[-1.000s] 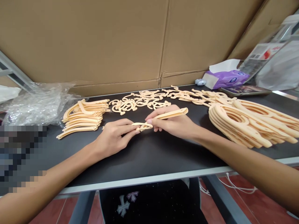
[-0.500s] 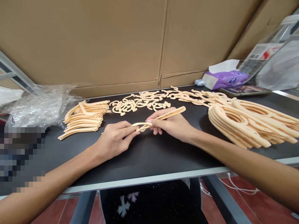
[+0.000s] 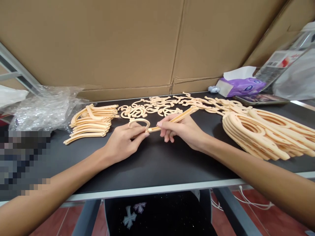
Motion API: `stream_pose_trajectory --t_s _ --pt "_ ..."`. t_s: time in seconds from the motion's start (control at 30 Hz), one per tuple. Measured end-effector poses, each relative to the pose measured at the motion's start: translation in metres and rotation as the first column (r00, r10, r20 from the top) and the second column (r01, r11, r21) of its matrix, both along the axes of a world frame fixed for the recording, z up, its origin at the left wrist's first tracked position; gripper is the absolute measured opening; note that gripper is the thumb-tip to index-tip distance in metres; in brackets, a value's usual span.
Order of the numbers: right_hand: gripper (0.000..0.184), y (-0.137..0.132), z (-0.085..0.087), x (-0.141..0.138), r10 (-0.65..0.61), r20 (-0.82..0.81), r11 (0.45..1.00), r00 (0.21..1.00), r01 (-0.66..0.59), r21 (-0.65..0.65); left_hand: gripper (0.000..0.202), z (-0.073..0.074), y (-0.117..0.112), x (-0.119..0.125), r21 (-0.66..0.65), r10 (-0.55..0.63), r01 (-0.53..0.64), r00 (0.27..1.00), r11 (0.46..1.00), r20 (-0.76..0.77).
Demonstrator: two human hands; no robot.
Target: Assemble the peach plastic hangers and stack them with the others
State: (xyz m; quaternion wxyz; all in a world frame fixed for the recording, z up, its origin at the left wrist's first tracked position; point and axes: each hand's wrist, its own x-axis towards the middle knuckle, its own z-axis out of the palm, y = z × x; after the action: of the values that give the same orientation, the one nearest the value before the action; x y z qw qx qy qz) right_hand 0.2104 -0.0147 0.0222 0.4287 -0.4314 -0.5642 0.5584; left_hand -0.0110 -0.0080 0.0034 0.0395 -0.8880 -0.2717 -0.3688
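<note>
Over the middle of the black table, my left hand [image 3: 126,139] is closed, its thumb and fingers pinching the base of a beige plastic hanger hook [image 3: 140,120]. The hook's curve stands up above the fingers. My right hand [image 3: 183,129] grips a long beige hanger arm [image 3: 188,112], which slants up to the right. The arm's lower end meets the hook's base at my left fingertips; whether they are joined I cannot tell. Behind my hands lies a heap of loose hooks [image 3: 135,111]. A stack of similar hanger arms [image 3: 90,127] rests to the left.
Wider hanger pieces with oval openings [image 3: 253,131] are piled on the right. Linked beige parts [image 3: 221,104] lie behind them. A purple tissue pack [image 3: 246,86] and a phone [image 3: 262,99] sit at the back right. Clear plastic wrap [image 3: 44,108] lies at the left; cardboard [image 3: 110,42] stands behind.
The hook has turned up so its curve stands above my left hand. The hanger arm in my right hand has tilted more steeply. The view has shifted slightly.
</note>
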Motion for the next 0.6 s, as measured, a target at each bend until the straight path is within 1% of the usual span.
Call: stream_pose_trajectory --t_s 0.07,0.13,0.2,0.23,0.27,0.3,0.33,0.37,0.43,0.47,0.53,0.57,0.6 --pt "0.037 0.003 0.002 0.004 -0.084 -0.002 0.995 0.996 0.084 0.051 0.015 0.002 0.0 -0.001 -0.017 0.024 -0.024 1.0 1.0 -0.005" --pt "0.037 0.007 0.006 0.01 -0.212 -0.032 0.969 0.977 0.214 0.126 0.016 0.004 0.0 -0.002 -0.028 0.062 -0.062 0.998 0.998 0.001" --pt "0.032 0.011 0.01 0.018 -0.348 -0.075 0.908 0.934 0.356 0.221 0.018 0.005 0.0 -0.003 -0.042 0.096 -0.095 0.995 0.995 0.021" --pt "0.028 0.011 0.012 0.021 -0.412 -0.093 0.863 0.906 0.421 0.279 0.019 0.005 0.0 -0.004 -0.059 0.11 -0.108 0.994 0.992 0.029" --pt "0.025 0.011 0.014 0.024 -0.463 -0.092 0.816 0.882 0.465 0.343 0.021 0.005 0.001 -0.004 -0.081 0.122 -0.119 0.992 0.99 0.036" --pt "0.022 0.01 0.015 0.025 -0.499 -0.064 0.774 0.864 0.478 0.415 0.022 0.005 0.001 -0.004 -0.104 0.133 -0.128 0.99 0.986 0.042" --pt "0.019 0.008 0.016 0.025 -0.518 -0.008 0.741 0.856 0.453 0.495 0.023 0.006 0.001 -0.004 -0.127 0.141 -0.134 0.989 0.983 0.046" --pt "0.017 0.005 0.016 0.025 -0.517 0.073 0.717 0.853 0.386 0.581 0.024 0.006 0.0 -0.004 -0.152 0.148 -0.14 0.988 0.978 0.046" --pt "0.015 -0.002 0.012 0.021 -0.47 0.255 0.673 0.845 0.157 0.723 0.025 0.007 -0.001 -0.003 -0.204 0.155 -0.143 0.987 0.968 0.044" --pt "0.015 -0.004 0.009 0.019 -0.433 0.34 0.647 0.835 0.026 0.762 0.025 0.008 -0.002 -0.002 -0.235 0.159 -0.143 0.986 0.961 0.053" --pt "0.016 -0.007 0.0 0.015 -0.358 0.495 0.612 0.792 -0.201 0.765 0.026 0.008 -0.003 -0.001 -0.317 0.172 -0.135 0.981 0.939 0.093" --pt "0.014 -0.007 -0.005 0.014 -0.334 0.555 0.607 0.762 -0.277 0.745 0.026 0.008 -0.003 0.0 -0.362 0.181 -0.126 0.976 0.924 0.121" --pt "0.012 -0.006 -0.009 0.013 -0.32 0.596 0.608 0.736 -0.323 0.725 0.026 0.008 -0.004 0.001 -0.402 0.188 -0.114 0.971 0.908 0.15"
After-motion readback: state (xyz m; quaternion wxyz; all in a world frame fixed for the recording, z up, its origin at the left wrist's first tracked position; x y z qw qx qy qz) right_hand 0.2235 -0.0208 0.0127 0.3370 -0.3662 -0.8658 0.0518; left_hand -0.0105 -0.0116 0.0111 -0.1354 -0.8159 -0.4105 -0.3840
